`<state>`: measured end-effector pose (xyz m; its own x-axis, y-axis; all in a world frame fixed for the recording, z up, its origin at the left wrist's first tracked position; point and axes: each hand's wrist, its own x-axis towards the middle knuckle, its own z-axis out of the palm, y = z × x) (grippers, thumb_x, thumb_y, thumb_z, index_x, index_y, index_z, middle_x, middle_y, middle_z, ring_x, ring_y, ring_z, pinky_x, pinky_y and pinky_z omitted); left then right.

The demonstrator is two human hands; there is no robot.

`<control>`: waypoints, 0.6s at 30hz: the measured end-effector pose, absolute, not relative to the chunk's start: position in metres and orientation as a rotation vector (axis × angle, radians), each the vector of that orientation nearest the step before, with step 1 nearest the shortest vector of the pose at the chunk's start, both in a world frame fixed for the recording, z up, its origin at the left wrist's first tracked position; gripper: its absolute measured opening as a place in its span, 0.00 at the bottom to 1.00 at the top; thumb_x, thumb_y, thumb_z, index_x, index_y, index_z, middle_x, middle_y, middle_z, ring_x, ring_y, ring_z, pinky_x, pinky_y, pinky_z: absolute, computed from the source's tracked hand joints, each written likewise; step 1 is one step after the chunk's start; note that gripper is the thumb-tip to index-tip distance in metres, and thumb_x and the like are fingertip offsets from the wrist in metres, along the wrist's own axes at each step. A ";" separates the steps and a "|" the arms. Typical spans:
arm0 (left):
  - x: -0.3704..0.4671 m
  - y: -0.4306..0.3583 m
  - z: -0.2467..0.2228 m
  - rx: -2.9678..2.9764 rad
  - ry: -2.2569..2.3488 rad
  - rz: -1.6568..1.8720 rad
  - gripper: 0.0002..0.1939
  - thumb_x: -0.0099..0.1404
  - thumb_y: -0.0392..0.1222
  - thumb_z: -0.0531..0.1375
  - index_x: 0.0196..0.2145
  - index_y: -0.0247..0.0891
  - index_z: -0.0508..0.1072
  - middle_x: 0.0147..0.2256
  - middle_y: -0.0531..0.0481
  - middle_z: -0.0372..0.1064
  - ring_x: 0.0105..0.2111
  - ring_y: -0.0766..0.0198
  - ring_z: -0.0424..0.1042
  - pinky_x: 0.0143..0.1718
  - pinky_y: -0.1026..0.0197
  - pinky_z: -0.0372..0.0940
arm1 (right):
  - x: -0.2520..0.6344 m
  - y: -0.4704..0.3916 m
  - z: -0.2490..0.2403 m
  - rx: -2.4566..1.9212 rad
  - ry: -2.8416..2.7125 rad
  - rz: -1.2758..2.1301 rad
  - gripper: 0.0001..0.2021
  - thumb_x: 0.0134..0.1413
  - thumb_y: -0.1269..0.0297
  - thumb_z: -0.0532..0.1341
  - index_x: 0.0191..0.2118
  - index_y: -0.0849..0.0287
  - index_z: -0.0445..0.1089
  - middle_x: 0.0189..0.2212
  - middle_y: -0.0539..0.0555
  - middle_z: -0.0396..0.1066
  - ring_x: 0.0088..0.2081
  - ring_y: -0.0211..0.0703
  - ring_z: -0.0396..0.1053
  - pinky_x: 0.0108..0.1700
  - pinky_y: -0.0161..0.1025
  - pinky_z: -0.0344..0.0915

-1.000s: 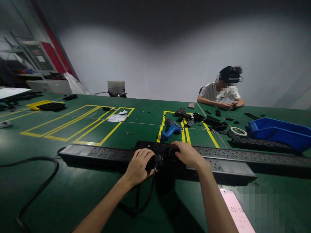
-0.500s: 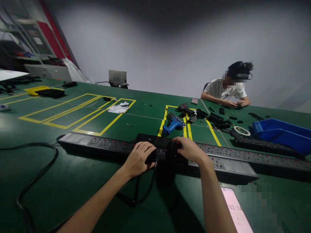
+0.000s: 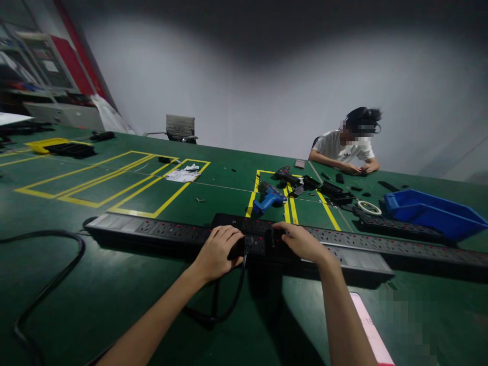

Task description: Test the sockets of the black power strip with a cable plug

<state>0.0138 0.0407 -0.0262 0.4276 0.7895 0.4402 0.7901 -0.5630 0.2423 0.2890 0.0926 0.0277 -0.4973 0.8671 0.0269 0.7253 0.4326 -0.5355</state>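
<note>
Left hand: left hand (image 3: 216, 252) curled over a black plug (image 3: 244, 245) where it meets the strip; fingers closed round it, grip partly hidden
Right hand: right hand (image 3: 301, 241) laid palm-down on the black power strip (image 3: 168, 235), fingers bent; whether it clamps anything I cannot tell
Risk: a skewed pull could bend the pins; the plug cord (image 3: 229, 300) looping toward the table edge could snag a forearm
Strip: long, black, rows of sockets with red dots; lying across the green table (image 3: 114, 284), just beside a second strip (image 3: 400, 247)
Beyond: blue drill (image 3: 268, 199), blue bin (image 3: 430, 213); a co-worker (image 3: 345, 147) seated at the far edge

Table: I see a green table (image 3: 114, 284) with yellow lines.
On it: long power strip (image 3: 160, 233), blue drill (image 3: 268, 199), blue bin (image 3: 430, 213).
</note>
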 end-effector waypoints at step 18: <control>0.021 0.035 -0.029 -2.557 -1.450 -0.899 0.29 0.55 0.59 0.63 0.49 0.41 0.67 0.49 0.43 0.67 0.52 0.48 0.63 0.55 0.46 0.55 | 0.223 0.031 -0.040 -1.483 -1.940 -0.262 0.14 0.63 0.70 0.50 0.48 0.58 0.69 0.51 0.58 0.70 0.55 0.47 0.63 0.62 0.52 0.42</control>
<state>0.0213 0.0351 -0.0294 0.3846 0.7641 0.5179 0.8038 -0.5531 0.2192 0.2226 0.0312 -0.0403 -0.1268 0.7787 0.6144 0.9136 0.3329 -0.2333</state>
